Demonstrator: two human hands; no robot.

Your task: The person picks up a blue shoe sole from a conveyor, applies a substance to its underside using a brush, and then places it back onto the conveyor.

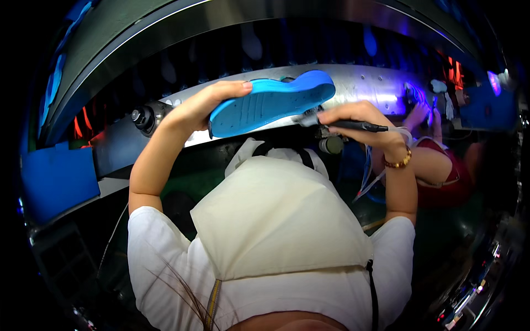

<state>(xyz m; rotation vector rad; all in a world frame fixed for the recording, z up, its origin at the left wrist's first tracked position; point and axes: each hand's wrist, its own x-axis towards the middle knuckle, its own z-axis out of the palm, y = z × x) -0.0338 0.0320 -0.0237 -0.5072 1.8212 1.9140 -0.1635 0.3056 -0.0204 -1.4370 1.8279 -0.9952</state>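
A blue shoe sole (276, 102) is held up above the near edge of the metal bench, tilted so that its ridged face shows. My left hand (207, 105) grips it by the left end, with the thumb along the upper edge and the other fingers hidden behind. My right hand (361, 113) is closed round a black-handled brush (361, 126) with a pale tube running off its back end. The blurred brush tip is just below the sole's right part; whether it touches the sole I cannot tell.
Behind the sole runs a metal bench (381, 91), with a dark knobbed fixture (144, 118) at its left. Dark slots with several sole shapes lie beyond. A blue panel (58, 179) stands at left. Another person in red (444, 190) works close on the right.
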